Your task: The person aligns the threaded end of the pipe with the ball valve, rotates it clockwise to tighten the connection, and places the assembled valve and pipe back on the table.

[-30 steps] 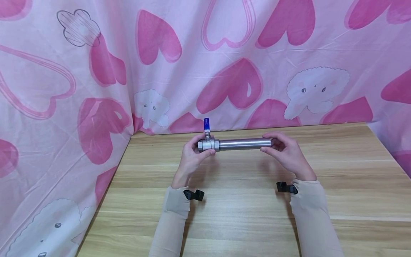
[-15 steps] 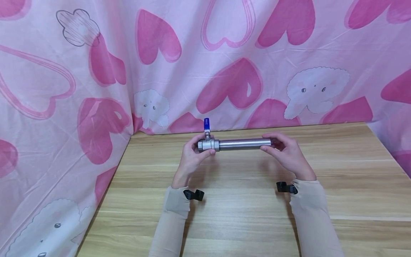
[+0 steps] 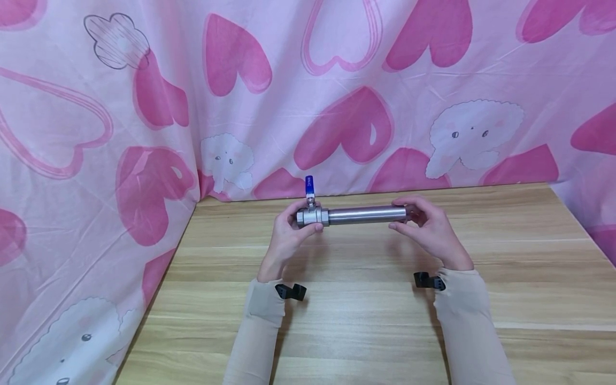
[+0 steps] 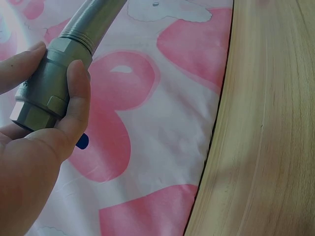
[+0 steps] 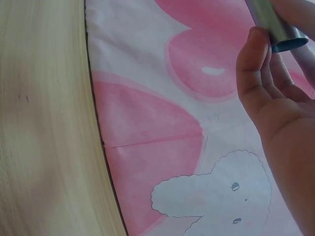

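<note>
A silver ball valve [image 3: 313, 216] with a blue lever handle [image 3: 309, 185] pointing up and away is joined to a straight steel pipe [image 3: 368, 215]. Both are held level above the table. My left hand [image 3: 287, 235] grips the valve body, thumb on its near side. At the far right end of the pipe, my right hand [image 3: 430, 230] holds it between thumb and fingers. In the left wrist view, some thread shows where the pipe [image 4: 96, 22] enters the valve [image 4: 54, 81]. The right wrist view shows the open end of the pipe [image 5: 283, 37] between thumb and fingers.
A wood-grain table [image 3: 361, 321] lies beneath both hands. Pink cloth [image 3: 289, 123] printed with hearts and white animals hangs along its back and left edges. Black camera mounts [image 3: 291, 292] sit at both wrists.
The pipe's right end and my right hand have risen very slightly, and the blue handle has tipped up a touch. Both grips look the same.
</note>
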`<state>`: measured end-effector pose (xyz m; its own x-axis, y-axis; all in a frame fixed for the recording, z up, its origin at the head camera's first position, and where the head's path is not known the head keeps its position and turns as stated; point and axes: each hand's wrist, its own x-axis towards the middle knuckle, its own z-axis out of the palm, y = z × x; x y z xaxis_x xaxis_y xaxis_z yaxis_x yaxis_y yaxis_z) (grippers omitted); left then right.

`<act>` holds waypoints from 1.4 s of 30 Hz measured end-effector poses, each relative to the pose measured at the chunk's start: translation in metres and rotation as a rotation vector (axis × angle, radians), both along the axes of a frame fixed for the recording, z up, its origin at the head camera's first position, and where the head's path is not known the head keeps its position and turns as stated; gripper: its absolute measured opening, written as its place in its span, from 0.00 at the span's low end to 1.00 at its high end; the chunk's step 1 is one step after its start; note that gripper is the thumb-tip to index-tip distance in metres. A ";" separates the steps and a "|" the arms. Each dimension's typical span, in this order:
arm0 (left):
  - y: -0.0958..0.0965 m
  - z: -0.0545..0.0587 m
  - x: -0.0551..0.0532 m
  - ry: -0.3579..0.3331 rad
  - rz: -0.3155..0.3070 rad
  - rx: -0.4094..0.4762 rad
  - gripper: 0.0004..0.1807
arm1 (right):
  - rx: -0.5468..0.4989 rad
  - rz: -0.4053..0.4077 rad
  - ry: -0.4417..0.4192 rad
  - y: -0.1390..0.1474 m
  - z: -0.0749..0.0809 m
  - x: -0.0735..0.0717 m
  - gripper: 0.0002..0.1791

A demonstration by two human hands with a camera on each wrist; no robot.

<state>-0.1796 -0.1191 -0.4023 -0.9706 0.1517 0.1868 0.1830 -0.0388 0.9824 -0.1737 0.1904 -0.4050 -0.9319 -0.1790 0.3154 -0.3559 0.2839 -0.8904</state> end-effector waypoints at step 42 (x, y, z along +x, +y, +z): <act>-0.002 0.000 0.001 -0.009 -0.009 0.032 0.36 | -0.007 -0.008 0.057 0.001 -0.003 -0.001 0.23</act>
